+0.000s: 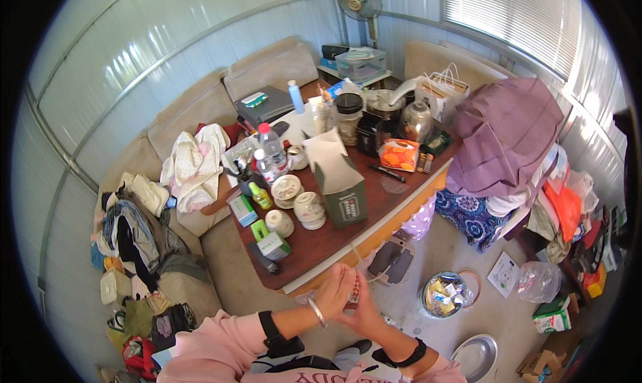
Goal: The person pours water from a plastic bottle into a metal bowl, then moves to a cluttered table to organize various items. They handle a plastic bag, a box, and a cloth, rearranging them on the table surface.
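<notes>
My left hand (335,291), with a silver bangle at the wrist, meets my right hand (365,314) just in front of the table's near edge. Between the two palms is a small red-and-white patterned item (355,286); my fingers hide most of it, so its kind is unclear. Closest on the dark red wooden table (321,245) are a dark green open carton (346,197), a lidded patterned cup (309,210), a smaller upturned cup (279,223) and a white-and-green box (274,246). A black oblong object (263,257) lies at the table's near left corner.
Plastic bottles (272,144), jars (347,117) and a glass-like pot (416,122) crowd the table. On the floor stand a lined waste bin (426,302) and a metal basin (476,358). Clothes (135,242) cover the beige sofa at left; a purple bag (506,132) sits right.
</notes>
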Action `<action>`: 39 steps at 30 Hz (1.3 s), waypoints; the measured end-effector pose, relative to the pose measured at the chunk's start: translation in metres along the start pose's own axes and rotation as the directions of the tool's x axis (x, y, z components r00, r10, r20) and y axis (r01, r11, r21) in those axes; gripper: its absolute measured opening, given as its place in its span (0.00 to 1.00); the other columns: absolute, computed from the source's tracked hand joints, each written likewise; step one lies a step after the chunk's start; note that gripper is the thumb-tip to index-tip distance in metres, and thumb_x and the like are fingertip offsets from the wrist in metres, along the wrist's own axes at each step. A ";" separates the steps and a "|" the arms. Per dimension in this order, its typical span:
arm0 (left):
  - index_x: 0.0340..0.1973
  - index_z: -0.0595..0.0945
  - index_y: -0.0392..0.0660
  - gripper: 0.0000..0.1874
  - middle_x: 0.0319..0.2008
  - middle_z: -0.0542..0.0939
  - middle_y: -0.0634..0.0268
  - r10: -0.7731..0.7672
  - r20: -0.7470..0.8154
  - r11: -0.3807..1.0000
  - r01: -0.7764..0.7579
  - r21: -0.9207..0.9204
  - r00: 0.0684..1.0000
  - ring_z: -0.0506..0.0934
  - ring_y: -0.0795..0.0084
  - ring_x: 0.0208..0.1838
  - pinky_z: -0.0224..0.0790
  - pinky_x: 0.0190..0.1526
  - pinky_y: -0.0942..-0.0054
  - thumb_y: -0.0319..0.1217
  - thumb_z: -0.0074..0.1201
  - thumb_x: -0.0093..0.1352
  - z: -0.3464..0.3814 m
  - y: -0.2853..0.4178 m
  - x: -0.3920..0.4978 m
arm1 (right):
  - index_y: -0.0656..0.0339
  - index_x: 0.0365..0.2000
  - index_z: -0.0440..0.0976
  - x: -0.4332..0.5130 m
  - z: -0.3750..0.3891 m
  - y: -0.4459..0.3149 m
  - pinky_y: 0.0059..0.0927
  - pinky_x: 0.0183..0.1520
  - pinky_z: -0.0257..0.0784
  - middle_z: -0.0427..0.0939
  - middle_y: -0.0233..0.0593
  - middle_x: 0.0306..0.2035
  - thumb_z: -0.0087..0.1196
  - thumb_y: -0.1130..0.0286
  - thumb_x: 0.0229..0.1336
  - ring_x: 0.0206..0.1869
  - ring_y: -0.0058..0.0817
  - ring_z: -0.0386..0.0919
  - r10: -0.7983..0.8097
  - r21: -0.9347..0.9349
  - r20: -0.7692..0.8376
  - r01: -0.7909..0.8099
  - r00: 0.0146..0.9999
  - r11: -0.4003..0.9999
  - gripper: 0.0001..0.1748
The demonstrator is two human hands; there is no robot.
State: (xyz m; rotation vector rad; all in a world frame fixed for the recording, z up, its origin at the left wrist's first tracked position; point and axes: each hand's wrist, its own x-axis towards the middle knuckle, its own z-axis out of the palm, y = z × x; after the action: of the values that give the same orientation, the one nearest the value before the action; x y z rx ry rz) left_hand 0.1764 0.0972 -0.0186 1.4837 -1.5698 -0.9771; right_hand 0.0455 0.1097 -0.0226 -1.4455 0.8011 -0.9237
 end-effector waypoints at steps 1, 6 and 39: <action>0.44 0.64 0.39 0.20 0.35 0.68 0.58 0.044 -0.056 0.998 -0.046 -0.044 0.997 0.70 0.70 0.36 0.64 0.41 0.73 0.44 0.36 0.70 -0.007 -0.004 0.001 | 0.61 0.61 0.37 0.003 0.006 -0.006 0.35 0.48 0.71 0.55 0.48 0.57 0.65 0.71 0.40 0.54 0.38 0.63 0.011 0.017 0.020 -0.011 1.000 1.000 0.55; 0.57 0.52 0.38 0.30 0.45 0.66 0.53 -0.029 0.150 0.999 0.034 -0.034 0.988 0.68 0.66 0.47 0.63 0.46 0.73 0.45 0.37 0.69 -0.047 -0.014 -0.018 | 0.62 0.58 0.46 0.016 0.044 0.005 0.30 0.44 0.73 0.61 0.43 0.53 0.55 0.78 0.46 0.52 0.28 0.65 0.191 0.228 0.036 -0.194 0.981 0.954 0.40; 0.52 0.65 0.48 0.21 0.39 0.72 0.62 -0.570 -0.277 0.669 0.241 -0.703 0.773 0.75 0.70 0.32 0.67 0.30 0.74 0.43 0.45 0.67 -0.550 -0.253 -0.117 | 0.65 0.50 0.63 0.167 0.114 0.107 0.43 0.58 0.53 0.63 0.53 0.52 0.61 0.46 0.35 0.55 0.47 0.60 -0.153 -0.625 -0.758 -0.639 0.634 0.449 0.44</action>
State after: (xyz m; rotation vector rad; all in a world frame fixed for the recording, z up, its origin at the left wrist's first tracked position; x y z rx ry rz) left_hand 0.7860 0.1872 -0.0153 1.4434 -0.4337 -1.1326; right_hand 0.2267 0.0038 -0.1148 -1.6556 2.3869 -0.8430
